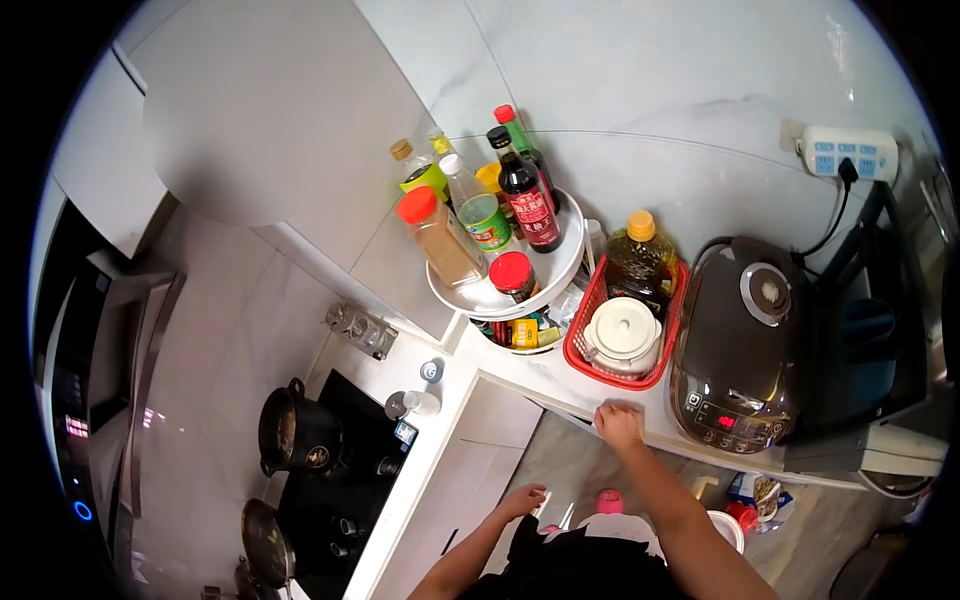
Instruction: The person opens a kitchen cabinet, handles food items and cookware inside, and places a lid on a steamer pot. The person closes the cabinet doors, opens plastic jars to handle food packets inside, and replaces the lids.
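Observation:
My right hand (620, 425) is at the front edge of the white countertop (500, 368), its fingers curled in. Whether anything is inside them is hidden. Just beyond it stands a red plastic basket (592, 372) holding a white lidded pot (624, 330) and an oil bottle with a yellow cap (642, 258). To its right sits a dark rice cooker (735, 345) with a lit red display. Lower down, in front of my body, my left hand (522, 501) hangs in the air with its fingers loosely bent and apart. I see nothing clearly held there.
A round two-tier rack (570, 270) carries several sauce bottles and jars in the corner. At left, a black pot (300, 428) and a frying pan (266, 543) are on the stove (340, 500). A power strip (850, 155) is on the wall. A white bucket (730, 530) stands on the floor.

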Demonstrator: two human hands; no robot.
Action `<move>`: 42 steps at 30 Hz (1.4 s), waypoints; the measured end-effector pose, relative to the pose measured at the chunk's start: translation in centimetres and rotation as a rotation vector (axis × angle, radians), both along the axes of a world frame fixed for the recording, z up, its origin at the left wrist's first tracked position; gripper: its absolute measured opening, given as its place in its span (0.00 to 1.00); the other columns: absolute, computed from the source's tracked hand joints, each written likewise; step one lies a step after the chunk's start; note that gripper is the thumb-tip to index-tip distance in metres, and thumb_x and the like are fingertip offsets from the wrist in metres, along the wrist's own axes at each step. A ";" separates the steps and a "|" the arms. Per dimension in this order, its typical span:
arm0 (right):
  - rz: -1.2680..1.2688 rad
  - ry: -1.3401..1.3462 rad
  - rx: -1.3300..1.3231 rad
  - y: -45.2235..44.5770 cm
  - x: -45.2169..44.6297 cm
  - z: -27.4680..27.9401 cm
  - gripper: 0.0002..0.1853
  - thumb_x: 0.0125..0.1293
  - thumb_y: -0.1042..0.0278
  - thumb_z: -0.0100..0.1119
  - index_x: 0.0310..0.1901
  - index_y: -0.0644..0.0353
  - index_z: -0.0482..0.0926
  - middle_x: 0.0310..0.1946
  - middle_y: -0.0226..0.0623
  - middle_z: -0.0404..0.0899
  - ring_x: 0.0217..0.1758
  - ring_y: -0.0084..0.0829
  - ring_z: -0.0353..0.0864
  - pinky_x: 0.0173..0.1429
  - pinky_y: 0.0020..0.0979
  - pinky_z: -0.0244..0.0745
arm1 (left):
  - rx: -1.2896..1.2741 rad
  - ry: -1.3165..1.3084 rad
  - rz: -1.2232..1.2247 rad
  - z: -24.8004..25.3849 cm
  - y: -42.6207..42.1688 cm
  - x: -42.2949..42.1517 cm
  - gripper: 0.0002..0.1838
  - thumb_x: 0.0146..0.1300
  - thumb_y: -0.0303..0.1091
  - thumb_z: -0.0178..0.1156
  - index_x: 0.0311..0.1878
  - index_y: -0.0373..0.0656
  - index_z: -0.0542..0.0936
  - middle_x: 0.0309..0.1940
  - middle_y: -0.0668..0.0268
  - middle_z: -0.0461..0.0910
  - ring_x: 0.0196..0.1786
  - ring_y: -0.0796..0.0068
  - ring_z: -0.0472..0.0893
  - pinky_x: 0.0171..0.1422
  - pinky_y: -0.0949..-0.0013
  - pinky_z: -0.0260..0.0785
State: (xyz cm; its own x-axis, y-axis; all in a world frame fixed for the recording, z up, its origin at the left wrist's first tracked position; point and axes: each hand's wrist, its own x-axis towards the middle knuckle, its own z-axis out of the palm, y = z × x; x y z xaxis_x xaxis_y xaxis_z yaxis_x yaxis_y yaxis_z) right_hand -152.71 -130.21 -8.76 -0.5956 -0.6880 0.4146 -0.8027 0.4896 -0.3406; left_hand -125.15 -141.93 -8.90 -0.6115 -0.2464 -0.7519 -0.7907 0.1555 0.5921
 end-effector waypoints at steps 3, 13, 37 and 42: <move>0.000 0.028 -0.096 -0.2 0.0 -1.2 0.09 0.57 0.62 0.56 0.22 0.55 0.76 0.20 0.34 0.79 0.23 0.37 0.80 0.30 0.40 0.75 | 0.060 0.068 0.275 0.8 -1.2 1.2 0.19 0.61 0.36 0.57 0.55 0.41 0.74 0.39 0.60 0.81 0.39 0.72 0.81 0.42 0.69 0.73; -0.001 -0.112 -0.031 0.0 0.1 1.7 0.08 0.55 0.62 0.57 0.23 0.54 0.76 0.22 0.34 0.80 0.25 0.37 0.81 0.32 0.40 0.75 | 0.266 0.178 0.432 6.3 1.2 5.8 0.19 0.67 0.35 0.54 0.59 0.39 0.70 0.44 0.63 0.79 0.44 0.73 0.79 0.48 0.71 0.72; -0.022 -0.105 -0.625 -17.8 -14.9 36.5 0.32 0.51 0.48 0.68 0.51 0.63 0.74 0.52 0.48 0.69 0.50 0.45 0.74 0.54 0.41 0.70 | 0.053 0.274 0.782 -11.3 -1.8 29.8 0.14 0.55 0.31 0.58 0.46 0.38 0.79 0.31 0.58 0.83 0.30 0.72 0.83 0.31 0.70 0.73; -0.146 -0.117 -0.441 -23.9 -18.3 38.9 0.28 0.48 0.46 0.69 0.43 0.62 0.80 0.43 0.49 0.77 0.46 0.47 0.78 0.53 0.43 0.71 | 0.005 0.308 0.900 -8.0 -0.4 27.9 0.13 0.59 0.32 0.56 0.45 0.37 0.78 0.30 0.60 0.82 0.29 0.71 0.83 0.30 0.71 0.73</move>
State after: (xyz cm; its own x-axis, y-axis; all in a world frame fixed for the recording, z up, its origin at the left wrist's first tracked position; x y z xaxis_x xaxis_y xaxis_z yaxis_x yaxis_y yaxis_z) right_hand -170.97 -154.08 30.15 -0.7332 -0.3673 0.5723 -0.6799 0.3828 -0.6255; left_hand -97.29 -142.30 -16.85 -0.3653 -0.7189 -0.5914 -0.4212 -0.4389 0.7937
